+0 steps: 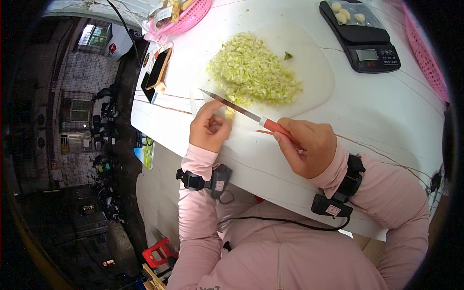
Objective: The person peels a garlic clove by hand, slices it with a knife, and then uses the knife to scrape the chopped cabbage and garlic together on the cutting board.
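My right hand (311,147) is closed around the red handle of a paring knife (237,107), its narrow blade pointing left and lying across the view above my left hand. The fingers of my left hand (209,133) are curled and closed on a small pale yellow food piece (229,113) at the near edge of the white cutting board (316,82). A heap of finely chopped pale green cabbage (253,70) covers much of the board just beyond the blade. One dark green leaf scrap (288,55) lies to the heap's right.
A black kitchen scale (360,41) holds a plastic bag (355,13) of several pale round pieces. Pink baskets stand at the back left (191,17) and right edge (425,53). Phones (158,70) lie at the table's left edge. A black cable (285,221) joins my wrist devices.
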`<state>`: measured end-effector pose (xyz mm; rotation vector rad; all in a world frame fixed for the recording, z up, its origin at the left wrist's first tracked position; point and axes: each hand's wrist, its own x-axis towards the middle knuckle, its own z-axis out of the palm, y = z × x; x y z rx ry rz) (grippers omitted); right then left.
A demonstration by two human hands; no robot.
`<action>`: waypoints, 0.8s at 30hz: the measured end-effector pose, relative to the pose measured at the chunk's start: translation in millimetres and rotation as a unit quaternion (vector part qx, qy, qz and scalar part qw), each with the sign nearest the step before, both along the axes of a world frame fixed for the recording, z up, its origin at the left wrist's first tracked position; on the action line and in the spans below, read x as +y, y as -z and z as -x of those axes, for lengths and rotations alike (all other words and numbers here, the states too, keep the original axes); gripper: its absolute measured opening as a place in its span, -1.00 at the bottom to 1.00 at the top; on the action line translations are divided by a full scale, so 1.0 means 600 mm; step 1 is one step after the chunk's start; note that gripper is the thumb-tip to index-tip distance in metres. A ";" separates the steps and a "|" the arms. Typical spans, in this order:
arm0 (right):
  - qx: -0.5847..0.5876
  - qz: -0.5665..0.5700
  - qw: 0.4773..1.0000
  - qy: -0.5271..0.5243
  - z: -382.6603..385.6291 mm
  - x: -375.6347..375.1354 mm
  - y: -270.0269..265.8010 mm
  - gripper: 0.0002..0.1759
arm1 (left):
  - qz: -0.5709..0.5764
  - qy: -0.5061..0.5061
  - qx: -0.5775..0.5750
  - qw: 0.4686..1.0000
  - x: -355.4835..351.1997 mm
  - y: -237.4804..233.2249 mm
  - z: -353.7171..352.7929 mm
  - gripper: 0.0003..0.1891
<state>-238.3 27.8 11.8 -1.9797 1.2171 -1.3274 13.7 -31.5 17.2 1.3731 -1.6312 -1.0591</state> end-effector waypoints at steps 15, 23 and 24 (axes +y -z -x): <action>-0.016 0.006 1.000 0.010 -0.001 -0.001 0.002 -0.87 | -0.007 0.058 -0.093 0.994 -0.015 -0.015 -0.001 -0.68; -0.013 0.003 1.000 0.006 0.000 -0.003 0.000 -0.89 | 0.088 0.113 -0.278 0.950 -0.018 -0.056 0.019 -0.70; -0.013 0.004 1.000 0.006 0.000 -0.003 0.000 -0.89 | 0.089 0.113 -0.278 0.950 -0.019 -0.054 0.018 -0.70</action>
